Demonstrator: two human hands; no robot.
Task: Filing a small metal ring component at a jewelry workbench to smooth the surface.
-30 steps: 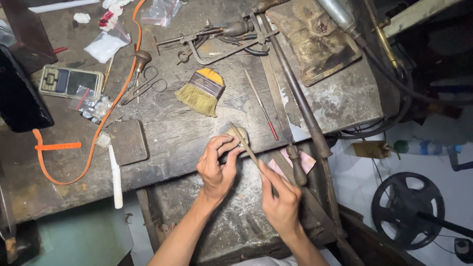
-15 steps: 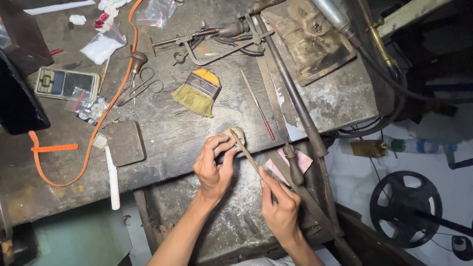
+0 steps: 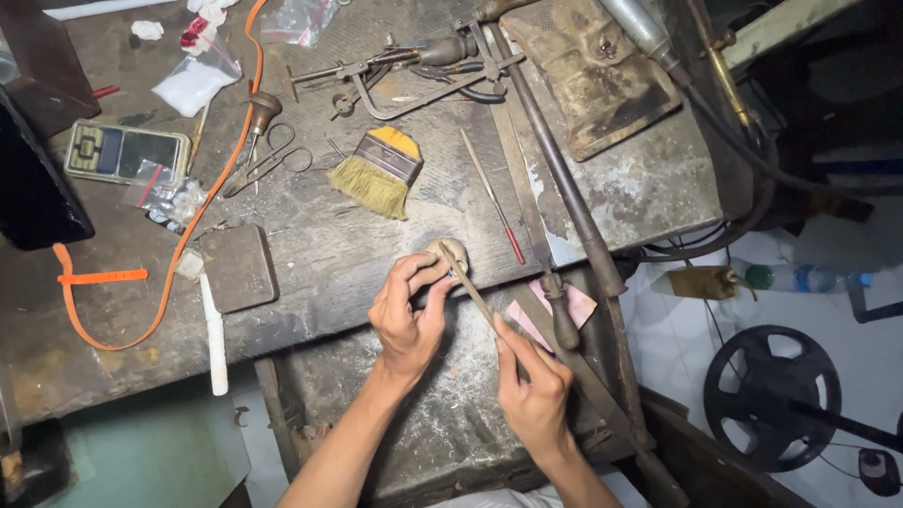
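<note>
My left hand (image 3: 406,315) pinches a small round tan piece (image 3: 453,252) against the edge of the worn grey workbench (image 3: 310,254). In my right hand (image 3: 533,390) I hold a thin flat file (image 3: 467,282), whose tip lies across that piece. Both hands sit over a lower dusty shelf (image 3: 451,423) in front of the bench. What sort of object the round piece is, I cannot make out.
On the bench lie a yellow-handled brush (image 3: 381,169), a red-tipped thin rod (image 3: 494,196), scissors (image 3: 268,165), a small digital scale (image 3: 124,150), an orange cord (image 3: 179,254), a dark square block (image 3: 237,266), a white stick (image 3: 214,334) and metal tools (image 3: 404,66). A wheel (image 3: 771,395) stands on the floor at right.
The right hand has drawn back towards me a little with the file. The left hand keeps its hold on the round piece.
</note>
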